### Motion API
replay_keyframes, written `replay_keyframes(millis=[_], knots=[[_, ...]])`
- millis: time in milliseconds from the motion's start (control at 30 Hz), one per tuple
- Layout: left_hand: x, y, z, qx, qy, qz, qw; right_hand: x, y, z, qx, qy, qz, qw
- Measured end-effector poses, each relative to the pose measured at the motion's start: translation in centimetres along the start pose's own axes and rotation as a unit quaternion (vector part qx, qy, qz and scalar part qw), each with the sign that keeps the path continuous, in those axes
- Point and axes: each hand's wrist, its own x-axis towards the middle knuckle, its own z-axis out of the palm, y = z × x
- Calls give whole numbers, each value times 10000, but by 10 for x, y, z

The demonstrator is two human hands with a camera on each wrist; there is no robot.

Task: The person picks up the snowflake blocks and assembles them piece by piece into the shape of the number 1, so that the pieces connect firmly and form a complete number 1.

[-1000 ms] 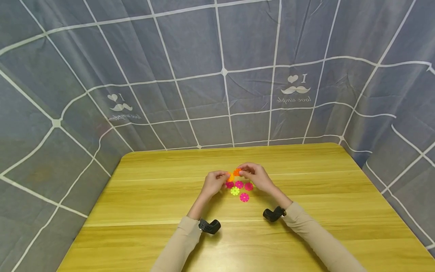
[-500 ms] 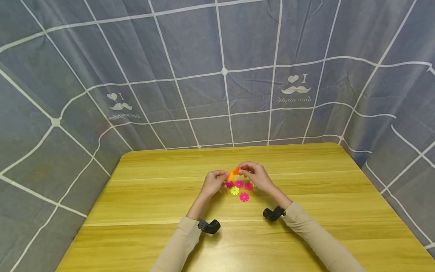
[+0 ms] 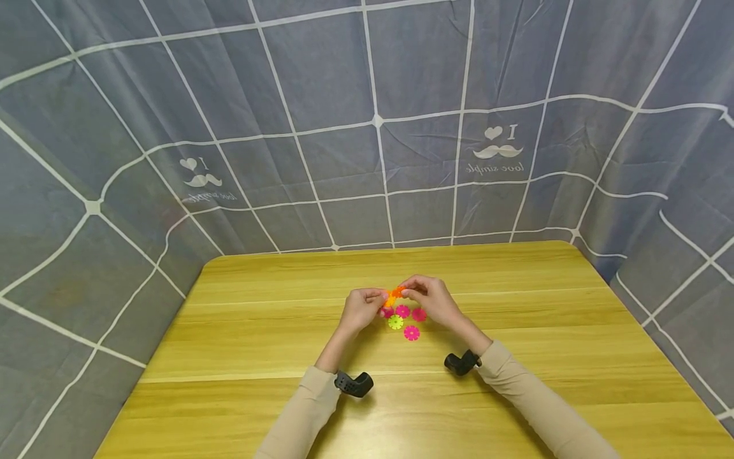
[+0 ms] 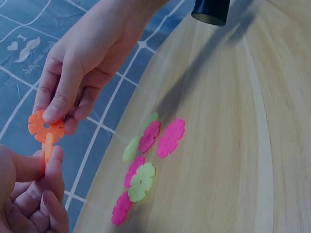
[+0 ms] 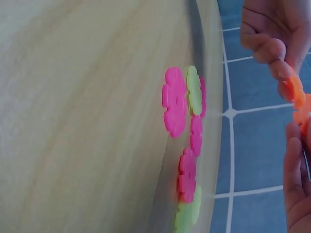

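Note:
My left hand pinches a light orange notched plastic disc between thumb and fingers. A deeper orange notched disc is pinched by my right hand. In the left wrist view the two discs meet edge to edge, set at an angle to each other; how deep their slots engage cannot be told. Both are held up above the table. Below them lie loose flower-shaped discs: a pink one, a yellow-green one and several others, some overlapping in the wrist views.
The wood-grain table carries the loose discs near its middle. A grey curtain with white lines hangs behind and at both sides. Black wrist cameras, such as the left one, sit on both forearms.
The right hand has lowered slightly and brought the deeper orange disc against the light orange one. The left hand stays nearly still. The loose discs lie as before.

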Motion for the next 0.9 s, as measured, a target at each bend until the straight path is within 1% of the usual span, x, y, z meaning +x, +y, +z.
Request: replay_keyframes(millis=[67,133,300,533,633,733,833,900], knots=[[0,0,1,-62,37,-7,10000,3,11,3,-108,83,-85,9999],[1,0,2,-124,75,-13,9999,3,12,4,-220,144,-194,9995],[-1,3,2,34,166,114,9998,4,15,6,-390,204,-399,9982],[0,8,4,303,269,159,9991,6,18,7,-408,234,-381,9982],[0,8,6,329,337,133,9988,6,19,7,-408,243,-364,9982],[-1,8,6,211,304,57,9993,5,18,8,-362,203,-333,9986],[-2,9,7,-3,223,-48,9997,4,18,8,-310,173,-272,9990],[-2,9,8,-94,168,-57,9998,3,18,7,-286,139,-224,9992]])
